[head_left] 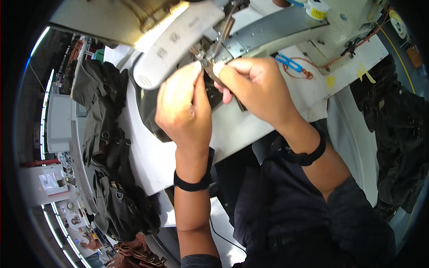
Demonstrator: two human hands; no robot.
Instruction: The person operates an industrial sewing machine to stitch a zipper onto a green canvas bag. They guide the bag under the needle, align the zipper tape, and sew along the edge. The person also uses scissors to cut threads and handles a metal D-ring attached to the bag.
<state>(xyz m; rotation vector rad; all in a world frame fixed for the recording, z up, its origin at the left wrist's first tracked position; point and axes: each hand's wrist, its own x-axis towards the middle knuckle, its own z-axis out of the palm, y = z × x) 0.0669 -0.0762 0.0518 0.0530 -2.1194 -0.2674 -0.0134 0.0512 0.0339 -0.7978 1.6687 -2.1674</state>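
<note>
Both hands are raised side by side just below the needle area of a sewing machine with a white head. My left hand is closed, thumb and forefinger pinched by the needle; whatever lies between those tips is too small to make out. My right hand pinches a narrow dark strip close to the left fingertips. Below and behind the hands lies a dark olive fabric piece, partly hidden by the left hand. Blue thread snips with an orange cord rest right of my right hand.
Dark olive bags with metal rings are heaped along the left of the white table. More dark bags hang at the right. A white thread spool stands at the back, and brown pieces lie lower left.
</note>
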